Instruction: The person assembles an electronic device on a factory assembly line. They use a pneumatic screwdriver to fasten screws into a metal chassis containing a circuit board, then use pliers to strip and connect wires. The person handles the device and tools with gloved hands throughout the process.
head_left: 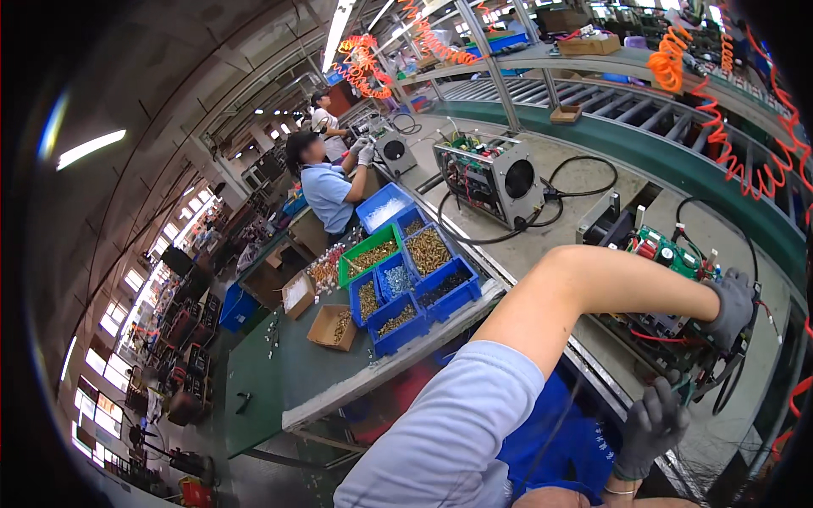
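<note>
Both gloved hands are working on an open electronic unit lying at the near edge of the workbench. Left hand is gripping its top, and right hand is pinching a green part at its lower corner.

The open machine sits on the bench at the right, both hands on it. Behind it stands 1 more machine. The bins of screws lie to the left.
</note>
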Demonstrator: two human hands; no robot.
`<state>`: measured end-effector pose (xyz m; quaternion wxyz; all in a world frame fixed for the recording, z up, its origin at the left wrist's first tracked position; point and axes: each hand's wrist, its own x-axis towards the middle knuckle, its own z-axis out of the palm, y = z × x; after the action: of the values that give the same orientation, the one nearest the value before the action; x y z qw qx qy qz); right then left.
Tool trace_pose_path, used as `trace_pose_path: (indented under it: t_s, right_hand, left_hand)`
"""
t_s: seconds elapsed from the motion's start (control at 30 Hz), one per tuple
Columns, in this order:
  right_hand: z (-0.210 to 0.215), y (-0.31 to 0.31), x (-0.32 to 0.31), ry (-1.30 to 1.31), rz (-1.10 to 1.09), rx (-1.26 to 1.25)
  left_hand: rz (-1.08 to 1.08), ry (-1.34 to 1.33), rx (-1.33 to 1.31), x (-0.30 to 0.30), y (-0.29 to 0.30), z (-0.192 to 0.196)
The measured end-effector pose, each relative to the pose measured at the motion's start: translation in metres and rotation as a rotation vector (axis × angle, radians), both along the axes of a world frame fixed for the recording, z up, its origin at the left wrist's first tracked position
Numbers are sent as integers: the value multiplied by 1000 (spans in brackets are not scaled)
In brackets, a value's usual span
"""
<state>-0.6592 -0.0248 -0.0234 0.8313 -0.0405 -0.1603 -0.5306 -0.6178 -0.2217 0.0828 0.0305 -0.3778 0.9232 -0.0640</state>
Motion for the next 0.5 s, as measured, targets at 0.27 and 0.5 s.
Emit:
trace_pose_path:
  t_s: [0.27,0.5]
  right_hand:
    - [-2,-4,-1,40,-11,22]
    - [-3,-5,-6,3,40,52]
  left_hand:
    - [102,339,133,-9,-33,-32]
    - [56,320,162,-4,-23,-14]
